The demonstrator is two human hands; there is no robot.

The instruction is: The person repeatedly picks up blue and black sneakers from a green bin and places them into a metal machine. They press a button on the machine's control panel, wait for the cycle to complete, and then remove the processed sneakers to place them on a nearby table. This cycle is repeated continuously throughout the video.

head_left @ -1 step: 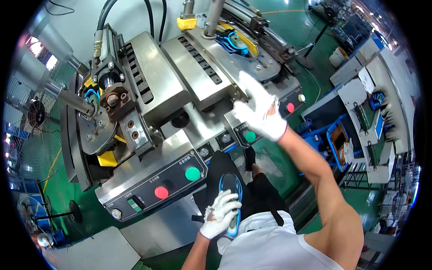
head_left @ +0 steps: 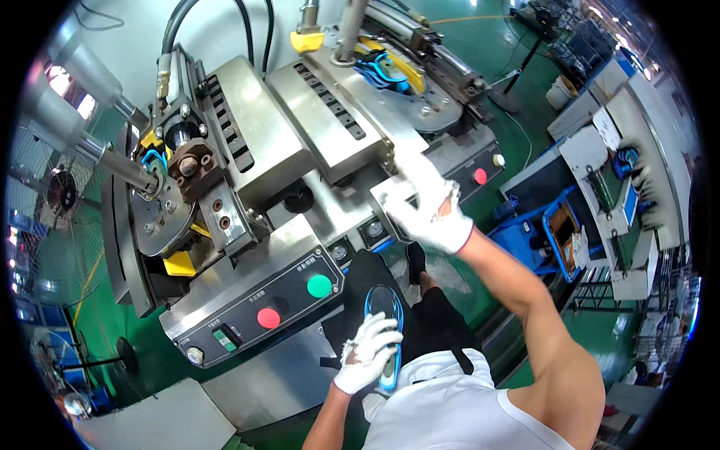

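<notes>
The left hand (head_left: 369,352), in a white glove, is closed around a blue-edged black sole (head_left: 385,330), holding it upright close to the body, just below the machine's slanted control panel (head_left: 255,304). Above and left of that hand sit a green button (head_left: 319,286) and a red button (head_left: 268,318). The right hand (head_left: 427,206), also gloved, is stretched up and forward with its fingers spread flat on a steel plate (head_left: 390,196) at the machine's front edge; it grips nothing that can be seen. Just right of this hand is a second red button (head_left: 480,176). Farther up from it, another blue sole (head_left: 379,67) lies on the machine top. Well to the right of the right arm stands a blue bin (head_left: 559,232).
</notes>
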